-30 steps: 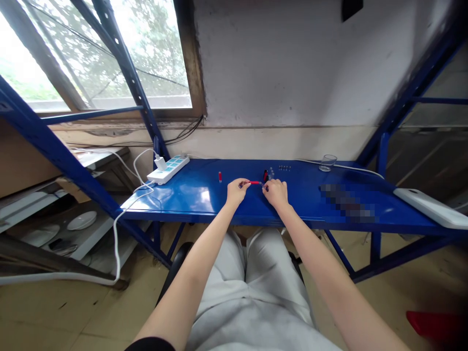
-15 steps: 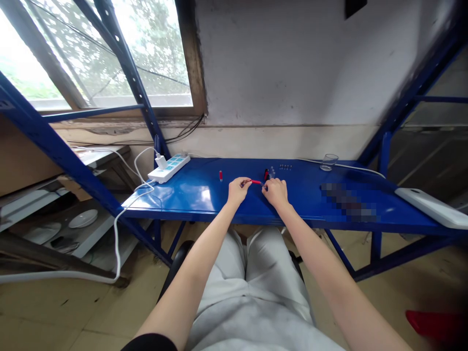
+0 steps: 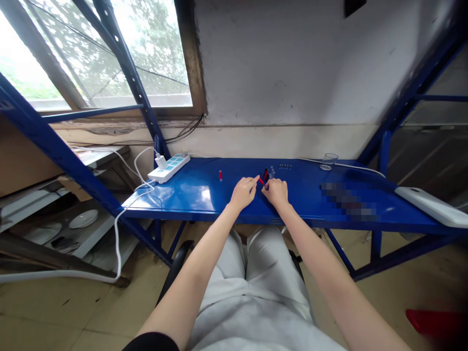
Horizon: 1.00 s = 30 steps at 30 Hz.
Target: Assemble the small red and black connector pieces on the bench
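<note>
At the middle of the blue table (image 3: 199, 196), my right hand (image 3: 277, 191) is closed around the lower end of a thin red tube (image 3: 261, 181), which now leans up and to the left. My left hand (image 3: 243, 194) is beside it, with a stretched finger at the tube's upper end; its other fingers are partly hidden. Just behind my right hand stand a small black-and-red piece (image 3: 265, 173) and several small clear pieces (image 3: 272, 171), too small to name. A short red piece with a pale lower end (image 3: 220, 175) stands upright farther left.
Several tiny metallic parts (image 3: 285, 166) stand in a row toward the back. A clear glass (image 3: 328, 162) is at the back right, a blurred-out dark object (image 3: 349, 202) before it. A white power strip (image 3: 169, 168) with cables lies left; a white flat object (image 3: 435, 206) lies right.
The red tube has tilted from nearly level to slanting upward. My left hand has let go its pinch and shifted right, a finger now at the tube's end. My right hand has hardly moved.
</note>
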Each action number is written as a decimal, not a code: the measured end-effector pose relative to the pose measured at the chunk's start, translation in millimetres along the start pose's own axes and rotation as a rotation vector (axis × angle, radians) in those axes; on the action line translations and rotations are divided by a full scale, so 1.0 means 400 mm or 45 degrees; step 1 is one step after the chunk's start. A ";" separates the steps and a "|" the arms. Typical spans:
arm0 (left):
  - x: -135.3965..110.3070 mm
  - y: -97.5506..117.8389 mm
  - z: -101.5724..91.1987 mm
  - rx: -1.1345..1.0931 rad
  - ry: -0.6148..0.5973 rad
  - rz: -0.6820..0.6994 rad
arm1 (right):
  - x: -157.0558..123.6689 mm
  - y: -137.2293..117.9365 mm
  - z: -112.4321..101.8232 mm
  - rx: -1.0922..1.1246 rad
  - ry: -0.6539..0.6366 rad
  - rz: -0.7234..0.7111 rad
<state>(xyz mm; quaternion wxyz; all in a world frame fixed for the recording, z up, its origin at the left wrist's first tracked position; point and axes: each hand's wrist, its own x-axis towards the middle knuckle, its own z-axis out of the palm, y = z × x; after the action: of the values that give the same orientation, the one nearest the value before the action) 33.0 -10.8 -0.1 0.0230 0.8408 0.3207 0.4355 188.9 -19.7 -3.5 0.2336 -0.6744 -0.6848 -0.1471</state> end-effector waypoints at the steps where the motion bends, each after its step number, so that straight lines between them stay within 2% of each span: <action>1: 0.000 0.000 0.000 0.006 -0.008 0.008 | 0.000 0.000 -0.001 0.003 -0.002 0.000; 10: 0.000 -0.001 0.000 0.001 -0.009 0.029 | -0.002 0.003 0.005 0.015 0.039 -0.030; 30: 0.001 0.000 0.002 0.112 -0.186 0.065 | -0.002 0.009 -0.004 0.117 0.038 0.020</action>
<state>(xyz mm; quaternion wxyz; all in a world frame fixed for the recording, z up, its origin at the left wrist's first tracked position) 33.8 -10.4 -0.1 -0.0020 0.8784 0.3154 0.3589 192.5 -20.9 -3.1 0.2756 -0.6660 -0.6820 -0.1239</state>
